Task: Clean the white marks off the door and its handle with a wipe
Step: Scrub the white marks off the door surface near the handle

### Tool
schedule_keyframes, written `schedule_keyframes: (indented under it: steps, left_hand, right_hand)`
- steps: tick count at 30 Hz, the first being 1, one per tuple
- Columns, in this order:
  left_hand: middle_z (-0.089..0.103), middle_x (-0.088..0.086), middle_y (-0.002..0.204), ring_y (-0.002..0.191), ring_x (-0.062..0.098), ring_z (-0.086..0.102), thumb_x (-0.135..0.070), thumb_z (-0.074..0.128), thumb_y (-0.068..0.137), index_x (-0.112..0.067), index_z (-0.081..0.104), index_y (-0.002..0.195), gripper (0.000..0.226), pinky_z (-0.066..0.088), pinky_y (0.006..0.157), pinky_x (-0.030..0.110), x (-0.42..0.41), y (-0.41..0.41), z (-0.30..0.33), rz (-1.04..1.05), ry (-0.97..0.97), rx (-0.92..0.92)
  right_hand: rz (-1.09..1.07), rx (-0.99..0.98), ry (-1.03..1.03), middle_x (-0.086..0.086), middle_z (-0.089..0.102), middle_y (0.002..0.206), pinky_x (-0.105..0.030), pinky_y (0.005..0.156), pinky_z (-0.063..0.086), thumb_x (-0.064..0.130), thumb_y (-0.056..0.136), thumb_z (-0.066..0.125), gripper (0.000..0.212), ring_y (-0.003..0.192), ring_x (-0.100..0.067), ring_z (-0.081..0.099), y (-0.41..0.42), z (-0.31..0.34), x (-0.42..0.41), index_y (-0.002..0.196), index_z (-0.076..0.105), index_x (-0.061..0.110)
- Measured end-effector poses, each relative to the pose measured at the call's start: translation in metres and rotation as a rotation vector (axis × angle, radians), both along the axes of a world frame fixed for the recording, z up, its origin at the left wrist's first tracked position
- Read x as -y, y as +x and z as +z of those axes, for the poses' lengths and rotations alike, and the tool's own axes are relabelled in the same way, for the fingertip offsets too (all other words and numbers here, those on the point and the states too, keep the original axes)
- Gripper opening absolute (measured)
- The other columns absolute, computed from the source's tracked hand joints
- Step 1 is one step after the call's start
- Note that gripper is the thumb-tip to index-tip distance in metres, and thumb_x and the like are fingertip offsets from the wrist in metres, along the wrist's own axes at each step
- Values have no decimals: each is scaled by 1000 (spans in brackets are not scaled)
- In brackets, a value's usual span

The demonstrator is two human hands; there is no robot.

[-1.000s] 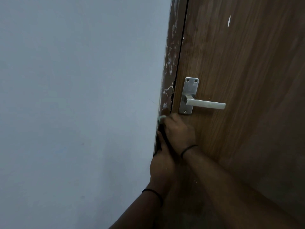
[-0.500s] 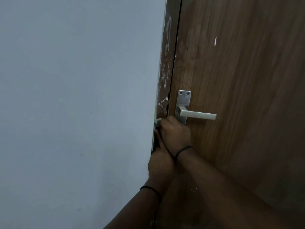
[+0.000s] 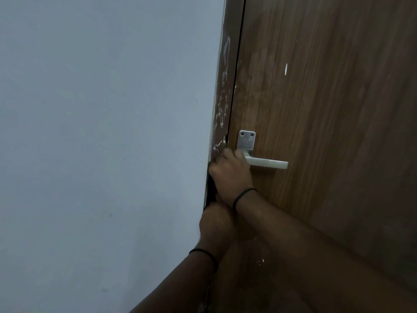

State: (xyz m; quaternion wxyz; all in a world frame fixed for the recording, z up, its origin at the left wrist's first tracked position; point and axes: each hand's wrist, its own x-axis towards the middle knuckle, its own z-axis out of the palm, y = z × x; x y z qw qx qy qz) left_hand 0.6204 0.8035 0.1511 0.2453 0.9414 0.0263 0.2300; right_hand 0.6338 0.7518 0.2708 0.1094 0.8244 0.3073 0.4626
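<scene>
The brown wooden door (image 3: 316,132) fills the right side, with a silver lever handle (image 3: 268,164) on its plate (image 3: 247,140). White smears run down the door frame strip (image 3: 220,109). One white fleck (image 3: 286,69) sits high on the door and small specks (image 3: 260,262) sit low. My right hand (image 3: 230,175) presses on the frame strip just left of the handle, fingers curled; the wipe is hidden under it. My left hand (image 3: 216,222) rests on the frame edge right below, its fingers covered by my right wrist.
A plain pale grey-blue wall (image 3: 101,154) takes up the whole left half, meeting the frame strip at a sharp edge. Both wrists wear thin black bands. A dark gap runs between frame and door.
My right hand has slid up the frame strip to the level of the handle's base, and the pale green wipe tip seen earlier is now covered. My left hand has followed slightly upward.
</scene>
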Motion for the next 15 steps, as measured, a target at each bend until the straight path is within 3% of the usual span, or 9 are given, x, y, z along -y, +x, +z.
schedule_keyframes:
  steps: [2,4,7,9,13,15]
  left_hand:
    - [56,8,135,115,21,59,-36,41,101,-13,29,148,54,44,94,28,3,1,7,43,-71,61]
    - [66,7,113,90,24,68,-40,46,98,-12,0,155,78,53,72,33,7,2,17,101,-191,120]
    - [69,9,101,75,23,68,-45,48,96,-21,-29,148,96,59,65,38,10,4,21,119,-248,138]
    - [69,9,104,76,23,68,-46,47,97,-21,-29,149,95,59,65,38,9,8,24,124,-237,159]
    - [66,7,118,92,22,68,-42,44,98,-14,8,155,73,56,78,35,7,16,24,117,-153,148]
    - [66,6,118,92,23,68,-44,44,98,-16,12,155,71,56,77,34,7,15,24,125,-163,130]
  right_hand:
    - [1,106,4,-1,65,64,-42,83,40,10,74,69,11,81,-24,58,3,12,3,65,68,17]
    - [3,215,139,0,61,60,-42,84,33,4,73,60,17,78,-24,57,7,30,4,62,64,16]
    - [54,242,338,2,58,58,-40,83,28,1,73,55,20,77,-24,57,13,49,6,63,63,16]
    - [73,223,331,4,61,63,-40,84,27,5,78,58,18,81,-22,58,18,43,8,67,67,18]
    - [126,123,122,5,63,70,-43,89,36,12,86,60,17,88,-21,57,26,14,15,75,71,19]
    - [156,105,93,4,64,70,-45,89,38,14,87,61,16,88,-22,57,28,16,18,74,71,19]
